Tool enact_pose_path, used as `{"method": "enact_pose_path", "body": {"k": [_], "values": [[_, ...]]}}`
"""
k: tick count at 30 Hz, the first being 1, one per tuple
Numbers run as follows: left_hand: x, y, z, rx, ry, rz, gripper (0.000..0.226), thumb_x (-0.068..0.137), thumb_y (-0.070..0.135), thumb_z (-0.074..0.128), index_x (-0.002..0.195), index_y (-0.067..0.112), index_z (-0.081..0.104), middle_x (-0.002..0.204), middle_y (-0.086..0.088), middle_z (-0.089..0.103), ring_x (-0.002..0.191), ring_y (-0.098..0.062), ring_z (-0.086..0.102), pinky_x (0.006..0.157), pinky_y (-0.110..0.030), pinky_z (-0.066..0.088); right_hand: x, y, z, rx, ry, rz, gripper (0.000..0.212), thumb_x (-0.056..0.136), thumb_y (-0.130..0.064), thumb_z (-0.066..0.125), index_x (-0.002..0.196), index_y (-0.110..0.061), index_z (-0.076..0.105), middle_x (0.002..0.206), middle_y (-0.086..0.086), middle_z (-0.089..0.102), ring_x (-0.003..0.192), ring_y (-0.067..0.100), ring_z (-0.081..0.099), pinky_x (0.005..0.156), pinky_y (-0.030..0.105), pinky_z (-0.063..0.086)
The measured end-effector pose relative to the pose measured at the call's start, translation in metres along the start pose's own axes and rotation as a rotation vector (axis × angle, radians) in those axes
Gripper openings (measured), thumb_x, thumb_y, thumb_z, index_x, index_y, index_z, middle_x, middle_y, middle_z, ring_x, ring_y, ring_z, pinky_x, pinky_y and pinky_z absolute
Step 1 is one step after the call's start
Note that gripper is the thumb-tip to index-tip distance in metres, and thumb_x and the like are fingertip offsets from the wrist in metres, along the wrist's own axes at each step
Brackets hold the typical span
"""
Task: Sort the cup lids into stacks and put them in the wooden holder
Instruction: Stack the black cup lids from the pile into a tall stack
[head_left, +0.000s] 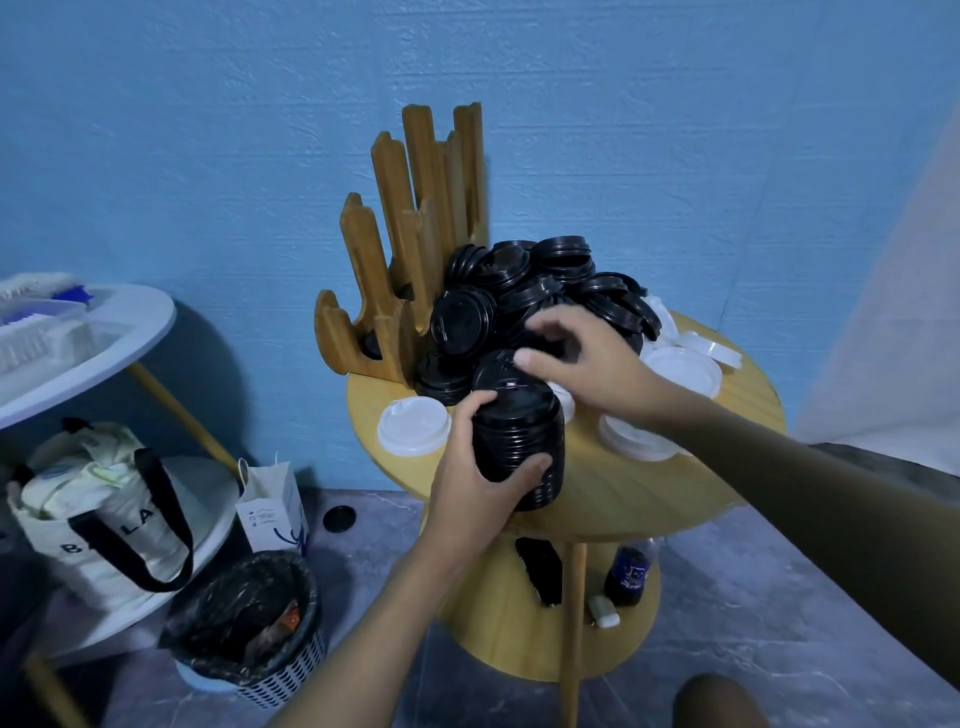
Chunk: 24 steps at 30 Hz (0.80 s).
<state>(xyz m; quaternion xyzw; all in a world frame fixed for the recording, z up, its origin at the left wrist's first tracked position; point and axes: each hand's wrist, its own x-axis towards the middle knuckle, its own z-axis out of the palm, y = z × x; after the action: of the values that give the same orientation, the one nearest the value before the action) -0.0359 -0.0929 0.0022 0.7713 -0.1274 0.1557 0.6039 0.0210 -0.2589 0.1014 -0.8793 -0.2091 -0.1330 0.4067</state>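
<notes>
My left hand (480, 475) grips a tall stack of black lids (519, 431) above the front of the round wooden table (613, 499). My right hand (582, 358) reaches over the stack's top into a big heap of loose black lids (540, 291), its fingers curled around one black lid there. The wooden holder (400, 249) stands at the table's back left with tall upright slats. White lids lie around the heap: one (413, 425) at the left, one (683, 370) at the right, another (636, 439) under my right forearm.
A single black lid (339, 518) lies on the floor. A lined waste basket (254, 623), a tote bag (98, 514) and a paper bag (272, 506) sit at the left beside a white table (130, 332). A bottle (631, 574) stands on the lower shelf.
</notes>
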Motion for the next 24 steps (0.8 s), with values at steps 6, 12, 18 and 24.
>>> {"method": "enact_pose_path", "body": {"k": [6, 12, 18, 24], "values": [[0.001, 0.001, 0.000, 0.012, 0.000, -0.018, 0.069, 0.074, 0.041, 0.081, 0.130, 0.045, 0.041, 0.123, 0.028, 0.053, 0.120, -0.001, 0.054, 0.098, -0.043, 0.053, 0.058, 0.003, -0.003, -0.250, 0.191, 0.098, 0.060, 0.082, -0.051, 0.069, 0.131, -0.023, 0.050, 0.133, 0.006, 0.048, 0.127, 0.025, 0.040, 0.109, 0.045, 0.032], [0.002, -0.002, 0.000, 0.026, -0.003, -0.016, 0.070, 0.073, 0.045, 0.081, 0.131, 0.045, 0.041, 0.126, 0.026, 0.053, 0.122, -0.002, 0.054, 0.098, -0.039, 0.052, 0.087, 0.017, 0.007, -0.407, 0.117, 0.181, 0.061, 0.078, -0.060, 0.068, 0.127, -0.026, 0.052, 0.133, 0.008, 0.050, 0.125, 0.030, 0.045, 0.106, 0.045, 0.031], [0.003, -0.004, 0.001, 0.011, -0.007, -0.005, 0.072, 0.073, 0.046, 0.082, 0.132, 0.043, 0.041, 0.126, 0.025, 0.054, 0.123, -0.003, 0.054, 0.099, -0.038, 0.052, 0.085, 0.021, 0.006, -0.316, 0.173, 0.138, 0.046, 0.080, -0.047, 0.072, 0.111, -0.020, 0.053, 0.114, -0.001, 0.056, 0.109, 0.021, 0.053, 0.100, 0.041, 0.034], [0.002, -0.002, 0.000, -0.016, -0.013, 0.002, 0.070, 0.074, 0.045, 0.082, 0.130, 0.047, 0.041, 0.125, 0.027, 0.054, 0.122, -0.001, 0.053, 0.098, -0.036, 0.052, 0.048, -0.001, -0.009, -0.018, 0.250, 0.025, 0.040, 0.079, -0.034, 0.078, 0.108, -0.023, 0.052, 0.111, -0.004, 0.051, 0.101, 0.011, 0.049, 0.093, 0.027, 0.041]]}}
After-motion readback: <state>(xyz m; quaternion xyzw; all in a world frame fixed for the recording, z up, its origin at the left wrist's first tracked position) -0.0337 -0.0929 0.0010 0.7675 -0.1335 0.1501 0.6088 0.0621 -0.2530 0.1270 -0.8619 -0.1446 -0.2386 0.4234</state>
